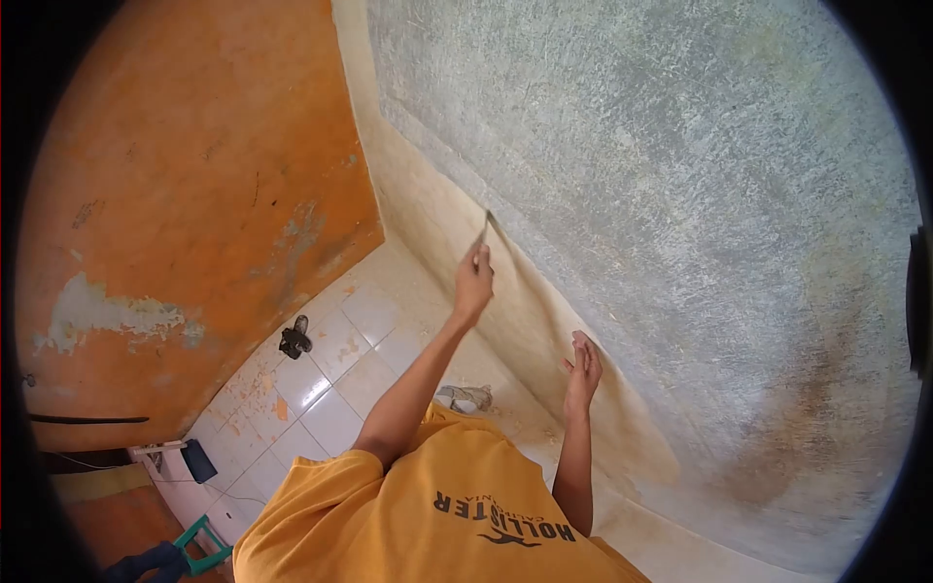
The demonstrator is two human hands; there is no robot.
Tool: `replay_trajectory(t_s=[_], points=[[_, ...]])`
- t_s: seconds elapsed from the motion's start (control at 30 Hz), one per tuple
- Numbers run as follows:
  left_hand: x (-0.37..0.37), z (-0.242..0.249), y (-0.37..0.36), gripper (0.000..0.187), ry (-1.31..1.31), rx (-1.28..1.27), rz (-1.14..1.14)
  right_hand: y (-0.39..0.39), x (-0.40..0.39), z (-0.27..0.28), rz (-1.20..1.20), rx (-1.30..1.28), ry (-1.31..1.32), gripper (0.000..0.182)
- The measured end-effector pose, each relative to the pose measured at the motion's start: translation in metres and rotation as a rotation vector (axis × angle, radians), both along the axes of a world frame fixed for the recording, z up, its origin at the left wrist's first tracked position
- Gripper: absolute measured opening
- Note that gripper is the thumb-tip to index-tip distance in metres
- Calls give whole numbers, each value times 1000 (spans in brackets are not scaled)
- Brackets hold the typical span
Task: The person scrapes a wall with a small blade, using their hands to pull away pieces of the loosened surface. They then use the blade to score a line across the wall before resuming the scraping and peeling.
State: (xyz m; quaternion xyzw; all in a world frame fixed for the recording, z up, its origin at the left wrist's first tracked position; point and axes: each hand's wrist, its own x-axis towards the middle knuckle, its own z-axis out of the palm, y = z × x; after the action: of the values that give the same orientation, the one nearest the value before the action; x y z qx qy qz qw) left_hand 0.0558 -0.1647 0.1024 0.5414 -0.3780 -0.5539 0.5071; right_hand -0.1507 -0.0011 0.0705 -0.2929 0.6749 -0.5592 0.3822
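Observation:
My left hand (pixel 474 282) is closed around a slim scraper (pixel 485 229), whose thin blade points up to the top edge of a cream wall covering (pixel 428 199). That covering runs along the lower wall and bulges along its upper edge below the bare, rough grey wall (pixel 632 175). Further right, my right hand (pixel 582 369) is raised against the covering near the same edge. Its fingers are extended and slightly bent, with nothing seen in them.
An orange wall (pixel 214 146) with flaked patches meets the covered wall at a corner. Paint chips (pixel 281 408) litter the white floor tiles (pixel 330 420). A dark object (pixel 295 337), a crumpled plastic bag (pixel 465 397) and a green stool (pixel 202 546) are on the floor.

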Motion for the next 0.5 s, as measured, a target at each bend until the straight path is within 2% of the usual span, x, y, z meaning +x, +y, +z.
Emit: replay_trajectory(t_s=[0.27,0.33,0.43,0.5], points=[[4,-12,-15,51,-33,-46,-18,-2,0,4,25,-11,2,41],[9,-7,-12,52,-7,-6,-44,0,3,4,26,7,7,41],[-3,4,-2,50,-27,-79,-23,-3,3,-2,25,4,11,41],[10,-6,-38,49,-29,-53,73,-3,4,-5,24,2,6,42]])
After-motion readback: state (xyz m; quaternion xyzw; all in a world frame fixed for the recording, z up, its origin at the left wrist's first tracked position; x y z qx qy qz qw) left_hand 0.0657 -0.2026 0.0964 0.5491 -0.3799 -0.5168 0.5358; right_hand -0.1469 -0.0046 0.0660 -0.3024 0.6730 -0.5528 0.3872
